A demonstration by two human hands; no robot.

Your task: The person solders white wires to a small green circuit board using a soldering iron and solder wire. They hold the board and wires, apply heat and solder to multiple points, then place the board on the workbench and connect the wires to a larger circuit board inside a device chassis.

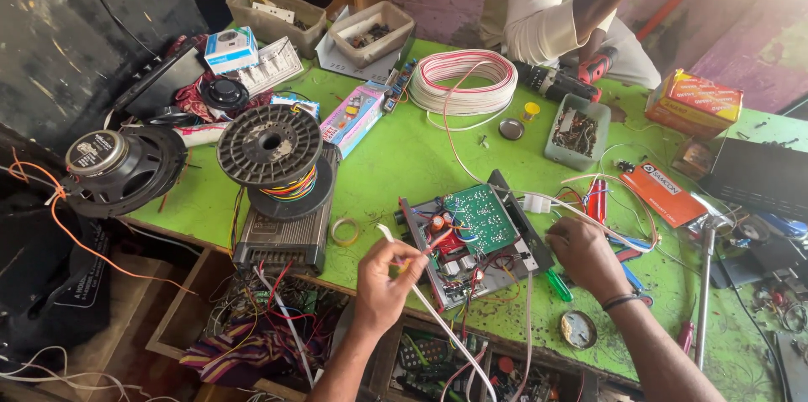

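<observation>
An opened amplifier chassis point(471, 242) with a green circuit board point(481, 217) is seen near the front edge of the green table point(404, 158). A white cable point(421, 292) is pinched in the left hand point(385, 284) fingers. The right hand point(585, 255), fingers clenched, is rested at the chassis's right edge.

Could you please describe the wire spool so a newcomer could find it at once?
Start at the green table and look to its left end, beside the black speaker. The spool sits atop a black amplifier box; unlike the flat white cable coil, it is a black ribbed reel with multicoloured wire.
</observation>
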